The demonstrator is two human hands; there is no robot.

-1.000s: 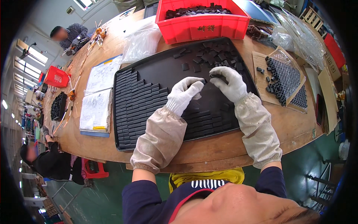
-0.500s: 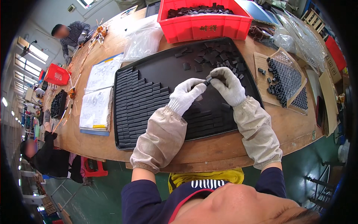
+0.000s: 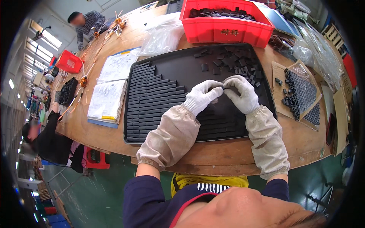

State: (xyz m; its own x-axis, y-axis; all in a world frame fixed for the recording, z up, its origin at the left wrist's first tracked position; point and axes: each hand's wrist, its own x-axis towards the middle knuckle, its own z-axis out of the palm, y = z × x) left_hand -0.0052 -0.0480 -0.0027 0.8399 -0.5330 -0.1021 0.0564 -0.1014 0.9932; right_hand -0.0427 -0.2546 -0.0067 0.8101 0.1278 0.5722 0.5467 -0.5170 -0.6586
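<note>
Both my hands, in white knit gloves, meet fingertip to fingertip above the middle of a black tray (image 3: pixel 171 62). My left hand (image 3: pixel 204 97) and my right hand (image 3: pixel 242 95) pinch a small dark tube piece between them, mostly covered by the fingers. Long tight rows of black pieces (image 3: pixel 152 102) fill the tray's left side, and more rows (image 3: pixel 216 125) lie below my hands. Loose flat black pieces (image 3: pixel 230 60) and short hollow black tubes (image 3: pixel 243 71) are scattered at the tray's far right.
Behind the tray stands a red bin (image 3: pixel 228 32) of black pieces. Short dark tubes (image 3: pixel 302 89) stand packed on cardboard at right. An open paper binder (image 3: pixel 108 98) and plastic bags (image 3: pixel 161 40) lie left. Two other people (image 3: pixel 89 24) work along the table's left side.
The view has shifted, so the table and tray appear farther right. My fingertips have closed in around the dark tube piece, which showed more plainly before.
</note>
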